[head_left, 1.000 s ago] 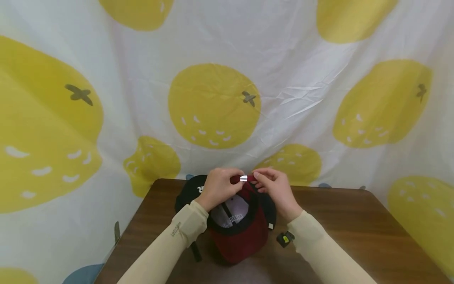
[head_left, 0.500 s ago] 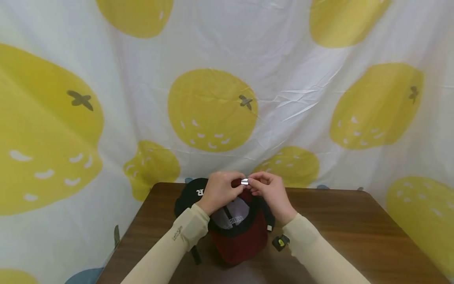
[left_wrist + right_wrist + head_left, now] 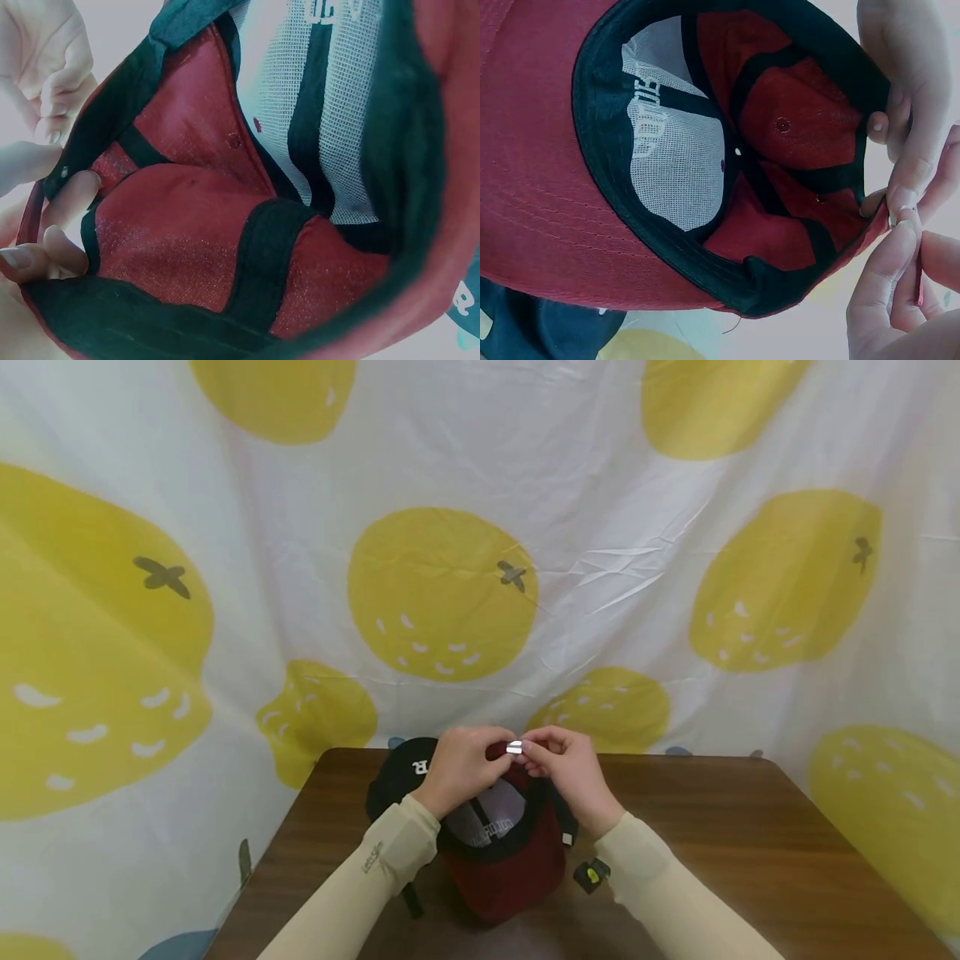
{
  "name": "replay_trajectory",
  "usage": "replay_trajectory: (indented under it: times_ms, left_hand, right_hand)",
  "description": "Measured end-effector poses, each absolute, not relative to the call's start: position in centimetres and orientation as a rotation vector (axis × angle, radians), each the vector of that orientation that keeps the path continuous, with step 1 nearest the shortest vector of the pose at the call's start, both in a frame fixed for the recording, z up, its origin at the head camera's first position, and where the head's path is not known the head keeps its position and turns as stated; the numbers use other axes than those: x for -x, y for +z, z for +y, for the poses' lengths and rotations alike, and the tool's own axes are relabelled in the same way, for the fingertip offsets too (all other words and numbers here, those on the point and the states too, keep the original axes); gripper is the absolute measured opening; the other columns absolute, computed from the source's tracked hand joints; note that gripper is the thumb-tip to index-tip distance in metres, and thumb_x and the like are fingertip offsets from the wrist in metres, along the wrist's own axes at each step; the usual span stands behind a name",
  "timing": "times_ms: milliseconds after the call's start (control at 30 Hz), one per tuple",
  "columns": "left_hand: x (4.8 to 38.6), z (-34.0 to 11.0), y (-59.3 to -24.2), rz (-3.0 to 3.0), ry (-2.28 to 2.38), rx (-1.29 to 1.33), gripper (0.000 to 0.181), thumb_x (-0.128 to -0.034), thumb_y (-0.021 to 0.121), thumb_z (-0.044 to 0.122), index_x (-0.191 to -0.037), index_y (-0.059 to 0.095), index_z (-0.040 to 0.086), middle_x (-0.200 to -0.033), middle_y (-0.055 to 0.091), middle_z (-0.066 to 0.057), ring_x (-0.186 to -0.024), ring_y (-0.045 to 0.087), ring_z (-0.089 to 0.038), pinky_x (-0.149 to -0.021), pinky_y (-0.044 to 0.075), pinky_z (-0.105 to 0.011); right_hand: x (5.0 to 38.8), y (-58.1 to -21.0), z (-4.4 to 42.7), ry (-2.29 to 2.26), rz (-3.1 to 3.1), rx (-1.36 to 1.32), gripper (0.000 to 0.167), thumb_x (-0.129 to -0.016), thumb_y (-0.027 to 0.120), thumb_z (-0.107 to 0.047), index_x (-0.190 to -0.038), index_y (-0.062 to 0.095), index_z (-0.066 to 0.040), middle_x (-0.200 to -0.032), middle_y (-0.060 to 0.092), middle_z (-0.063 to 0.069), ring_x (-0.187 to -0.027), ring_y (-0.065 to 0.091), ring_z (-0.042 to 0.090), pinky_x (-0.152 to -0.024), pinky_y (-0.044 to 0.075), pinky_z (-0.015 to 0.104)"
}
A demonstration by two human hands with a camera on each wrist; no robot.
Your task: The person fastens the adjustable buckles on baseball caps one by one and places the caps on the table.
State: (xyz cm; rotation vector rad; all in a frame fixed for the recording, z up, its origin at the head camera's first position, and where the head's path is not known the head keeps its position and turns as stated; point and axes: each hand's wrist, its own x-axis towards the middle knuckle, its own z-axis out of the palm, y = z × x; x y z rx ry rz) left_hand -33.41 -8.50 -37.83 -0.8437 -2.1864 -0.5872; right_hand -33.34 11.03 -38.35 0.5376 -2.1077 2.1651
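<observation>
The left hand (image 3: 463, 770) and right hand (image 3: 576, 775) almost meet at the fingertips, each pinching the back strap (image 3: 30, 216) of a red cap (image 3: 504, 887) between thumb and fingers, on either side of its buckle. Largest around them is the white cloth (image 3: 630, 610), softly creased, slightly glossy, printed with rounded yellow fruit. Below it spreads the table (image 3: 720, 835), brown wood grain with rounded far corners. The red cap sits between the forearms, opening turned up toward the head camera, brim toward the person; its brim is smooth with curved stitch rows, its inside lined by a dark sweatband, dark seam tapes and a pale mesh panel (image 3: 679, 180) showing reversed lettering. A dark cap (image 3: 396, 781) with a white letter lies behind it on the table; whether the caps touch cannot be told. A small black device (image 3: 592, 875) sits at the right sleeve (image 3: 641, 860). Smallest is the shiny, flat metal buckle (image 3: 514, 747). In the head view the fingertips line up with the table's far edge; wood stretches wide beyond the right forearm, narrower beyond the left, and only a slim gap parts the hands.
</observation>
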Motion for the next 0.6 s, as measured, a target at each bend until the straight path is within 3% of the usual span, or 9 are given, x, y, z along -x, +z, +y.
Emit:
replay_trajectory:
  times_ms: [167,600]
  left_hand:
    - [33.44,-8.59,-38.24,-2.178,-0.572,0.854,0.015,-0.0844,0.077,0.017,-0.099,0.078,0.02,-0.088,0.072,0.01,-0.068,0.057,-0.004,-0.06,0.045,-0.025]
    - [33.29,-8.99,-38.52,-2.17,-0.564,0.839,0.013,-0.0855,0.075,0.02,-0.098,0.078,0.023,-0.089,0.071,0.012,-0.07,0.059,-0.003,-0.062,0.047,-0.025]
  right_hand:
    - [33.3,-38.58,11.15,2.157,-2.127,-0.53,0.023,-0.095,0.071,-0.012,-0.11,0.071,0.005,-0.091,0.072,0.018,-0.083,0.071,0.028,-0.07,0.058,0.031]
    - [33.15,-38.53,11.22,2.113,-2.161,-0.55,0.023,-0.094,0.072,-0.015,-0.109,0.072,0.002,-0.091,0.072,0.019,-0.089,0.069,0.04,-0.071,0.058,0.032]
